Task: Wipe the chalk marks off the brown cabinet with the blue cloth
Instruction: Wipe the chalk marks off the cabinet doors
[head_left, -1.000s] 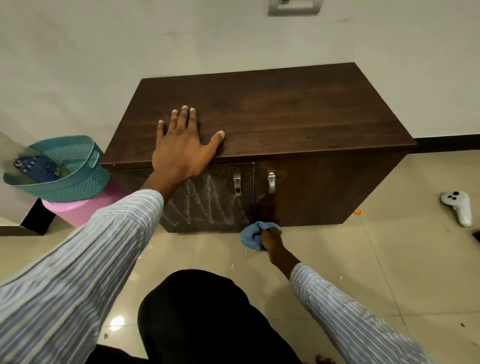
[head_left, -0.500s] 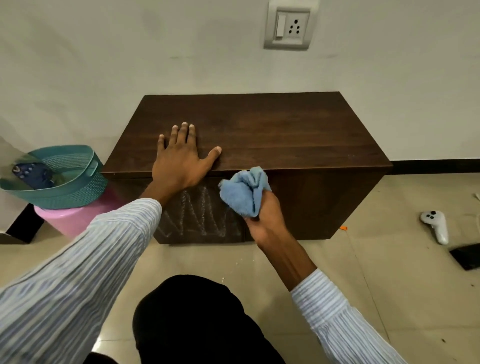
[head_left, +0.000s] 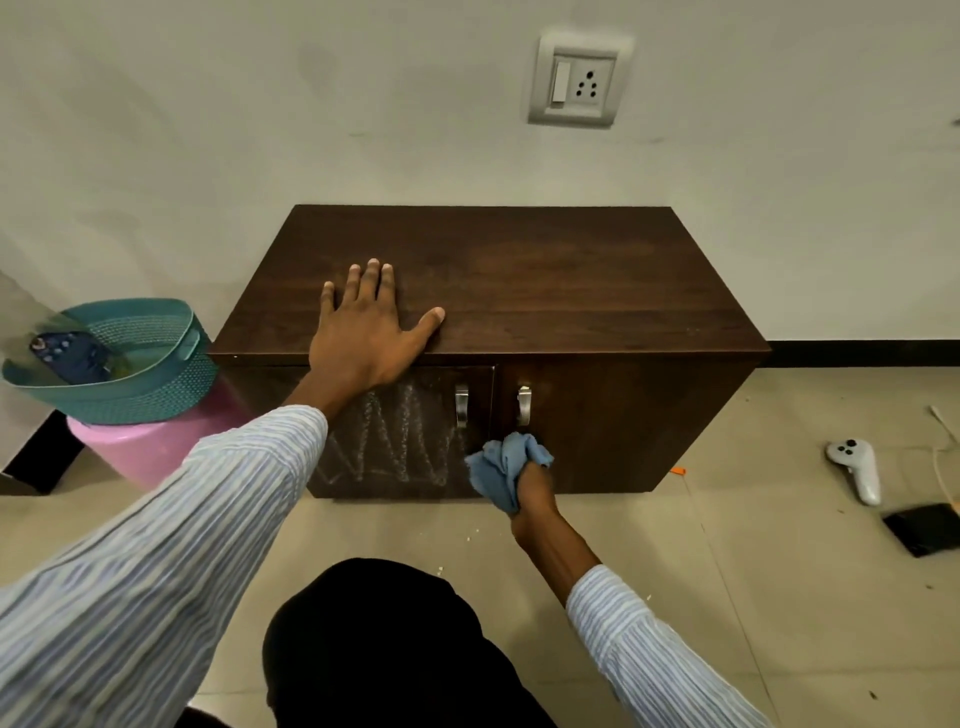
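Observation:
A low brown cabinet (head_left: 545, 275) stands against the white wall. White zigzag chalk marks (head_left: 395, 441) cover its left door, partly hidden by my left sleeve. My left hand (head_left: 366, 332) lies flat and spread on the cabinet's top near the front edge. My right hand (head_left: 535, 491) grips the bunched blue cloth (head_left: 501, 462) low in front of the doors, just below the two metal handles (head_left: 493, 405) and at the right end of the chalk marks.
A teal basket (head_left: 156, 379) sits on a pink stool (head_left: 145, 447) left of the cabinet. A white controller (head_left: 857, 467) and a black flat object (head_left: 924, 527) lie on the tiled floor to the right. A wall socket (head_left: 576, 83) is above.
My right hand lifted the cloth from the floor up to the cabinet's top edge, then brought it down to the lower door area. The view has tilted up. My left hand stayed put.

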